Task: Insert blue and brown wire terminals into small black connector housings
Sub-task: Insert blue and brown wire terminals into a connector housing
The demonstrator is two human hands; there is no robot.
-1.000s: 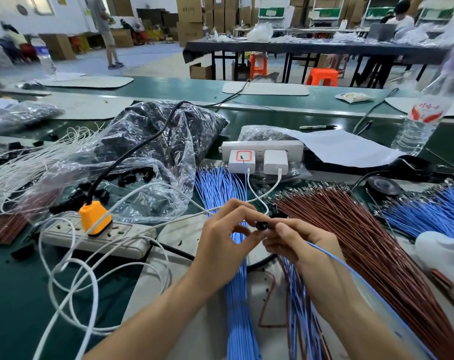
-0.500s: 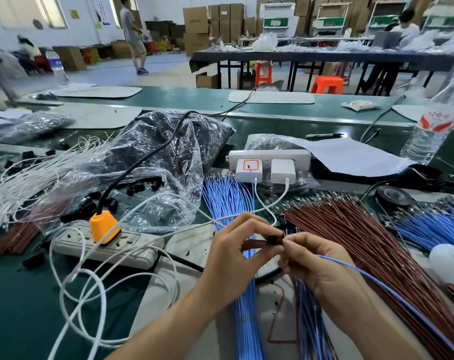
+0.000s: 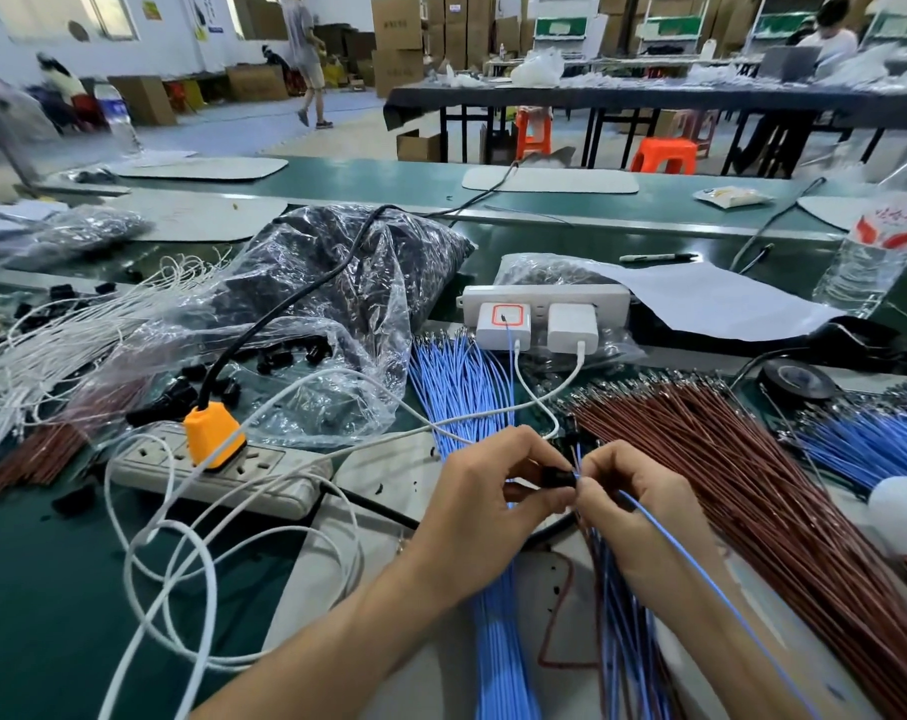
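I pinch a small black connector housing (image 3: 558,479) between the thumb and forefinger of my left hand (image 3: 493,496), just below the centre of the frame. Its open end is turned toward my right hand (image 3: 633,506) so the cavity meets the terminal. My right fingers are curled, pinching a blue wire (image 3: 701,569) close to its tip; I judge that gripping so near the end stops the thin wire buckling. The rest of it trails to the lower right. My fingertips hide whether the terminal is seated.

Loose blue wires (image 3: 456,376) fan out at centre and brown wires (image 3: 752,485) at right, both within easy reach. A plastic bag (image 3: 347,293) of black parts sits centre left. The water bottle (image 3: 867,262) at the right edge bears red writing too blurred to read.
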